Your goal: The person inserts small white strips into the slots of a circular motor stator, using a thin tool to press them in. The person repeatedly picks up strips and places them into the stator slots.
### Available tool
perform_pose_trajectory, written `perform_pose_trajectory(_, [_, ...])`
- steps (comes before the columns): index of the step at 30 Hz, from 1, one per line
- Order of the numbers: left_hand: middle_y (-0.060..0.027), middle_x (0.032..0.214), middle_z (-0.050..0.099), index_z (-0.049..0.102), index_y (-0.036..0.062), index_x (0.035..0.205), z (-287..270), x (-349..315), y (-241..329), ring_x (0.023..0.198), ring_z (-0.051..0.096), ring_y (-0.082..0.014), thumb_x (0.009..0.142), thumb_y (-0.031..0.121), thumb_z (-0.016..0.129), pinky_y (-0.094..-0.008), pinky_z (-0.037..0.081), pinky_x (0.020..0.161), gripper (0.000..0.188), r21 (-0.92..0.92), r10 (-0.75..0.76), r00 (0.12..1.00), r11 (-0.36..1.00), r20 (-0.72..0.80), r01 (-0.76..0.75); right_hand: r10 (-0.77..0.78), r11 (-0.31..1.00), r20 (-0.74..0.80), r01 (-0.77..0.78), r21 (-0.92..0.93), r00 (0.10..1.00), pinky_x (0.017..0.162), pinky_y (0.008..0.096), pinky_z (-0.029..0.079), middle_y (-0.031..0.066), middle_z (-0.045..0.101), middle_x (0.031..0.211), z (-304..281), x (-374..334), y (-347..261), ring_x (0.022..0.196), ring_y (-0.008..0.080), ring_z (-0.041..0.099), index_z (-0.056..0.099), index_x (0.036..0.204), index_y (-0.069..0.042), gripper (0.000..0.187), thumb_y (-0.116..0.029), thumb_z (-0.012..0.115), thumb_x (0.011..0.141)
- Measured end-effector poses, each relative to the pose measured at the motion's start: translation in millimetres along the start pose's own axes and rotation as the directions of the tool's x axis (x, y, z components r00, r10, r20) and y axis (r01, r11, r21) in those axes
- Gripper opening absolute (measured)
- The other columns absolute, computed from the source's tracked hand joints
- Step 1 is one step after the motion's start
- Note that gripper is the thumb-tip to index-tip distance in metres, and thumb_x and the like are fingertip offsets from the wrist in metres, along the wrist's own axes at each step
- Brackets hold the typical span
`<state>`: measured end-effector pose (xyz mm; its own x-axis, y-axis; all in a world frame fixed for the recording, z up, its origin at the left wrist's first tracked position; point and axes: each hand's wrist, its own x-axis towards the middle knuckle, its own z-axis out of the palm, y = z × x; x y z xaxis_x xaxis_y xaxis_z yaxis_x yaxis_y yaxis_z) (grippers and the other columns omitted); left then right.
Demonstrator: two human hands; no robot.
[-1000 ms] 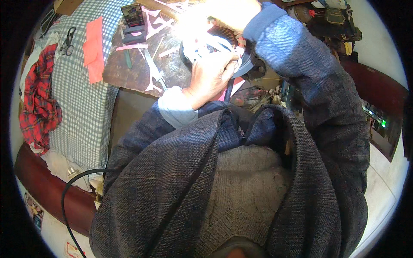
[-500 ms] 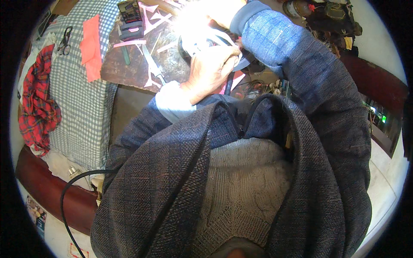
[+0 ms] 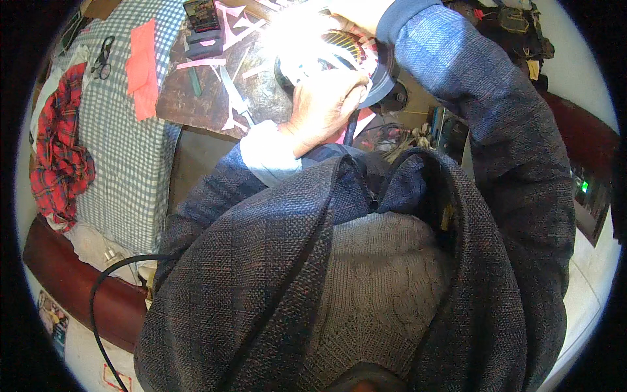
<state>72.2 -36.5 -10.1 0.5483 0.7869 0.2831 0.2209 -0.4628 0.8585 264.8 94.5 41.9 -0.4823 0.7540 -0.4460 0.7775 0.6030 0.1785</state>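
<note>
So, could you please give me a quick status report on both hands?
Left hand at near side of round dark-rimmed part; right hand at far side; grips unclear. White glare hides part's upper left.

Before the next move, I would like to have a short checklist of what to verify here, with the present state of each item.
1. Left hand at the near side of the round part: ok.
2. Right hand at its far side: ok.
3. Fingertips of both hands clearly seen: not ok, partly hidden or washed out by glare.
4. Firmness of the grip: cannot tell.
5. Pink strips on the brown worktop apart from the hands: ok.
6. Eyeglasses away from the work, on the checked cloth: ok.
</note>
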Motion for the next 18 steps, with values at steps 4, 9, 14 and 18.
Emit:
perform_pose_trajectory(4, [-0.0090, 0.094, 0.076, 0.076, 0.0121, 0.109, -0.3, -0.3, -0.5, 0.083, 0.075, -0.0277, 0.092, 0.014, 0.072, -0.0364, 0.059, 0.075, 0.017, -0.025, -0.008, 0.999, 1.000, -0.039, 0.007, 0.006, 1.000, -0.179, -0.009, -0.018, 0.984, 0.077, 0.0461, 0.060, 0.0149, 0.075, 0.084, -29.9, -3.2, 4.1, 0.082, 0.0345, 0.075, 0.079, 0.085, -0.011, 0.022, -0.024, 0.062, 0.090])
perform_pose_trajectory(9, [-0.0069, 0.090, 0.076, 0.076, 0.0112, 0.107, 0.7, -2.1, 0.4, 0.079, 0.075, -0.0235, 0.094, 0.017, 0.072, -0.0349, 0.058, 0.072, 0.015, -0.190, -0.070, 0.991, 0.981, -0.118, 0.047, -0.104, 0.990, -0.135, 0.090, -0.106, 0.985, 0.080, 0.0460, 0.059, 0.0144, 0.073, 0.084, -53.2, -6.8, -0.8, 0.083, 0.0336, 0.074, 0.078, 0.084, -0.011, 0.020, -0.025, 0.064, 0.088])
perform_pose_trajectory(14, [-0.0060, 0.091, 0.077, 0.076, 0.0107, 0.109, 0.0, -3.3, -0.7, 0.079, 0.075, -0.0207, 0.095, 0.017, 0.072, -0.0339, 0.059, 0.072, 0.016, -0.151, -0.082, 0.994, 0.986, -0.079, 0.069, -0.171, 0.982, -0.210, 0.184, 0.041, 0.963, 0.077, 0.0457, 0.059, 0.0143, 0.073, 0.081, -54.7, 6.3, -8.1, 0.080, 0.0331, 0.073, 0.077, 0.082, -0.011, 0.022, -0.030, 0.067, 0.085])
perform_pose_trajectory(18, [-0.0063, 0.091, 0.077, 0.076, 0.0107, 0.110, 0.2, -3.7, -1.7, 0.079, 0.075, -0.0211, 0.094, 0.015, 0.073, -0.0335, 0.059, 0.072, 0.017, -0.145, -0.056, 0.992, 0.989, -0.115, 0.039, -0.166, 0.985, -0.180, 0.173, 0.025, 0.970, 0.073, 0.0466, 0.058, 0.0144, 0.073, 0.079, -62.3, 20.7, -19.6, 0.077, 0.0338, 0.072, 0.077, 0.085, -0.010, 0.021, -0.028, 0.065, 0.087])
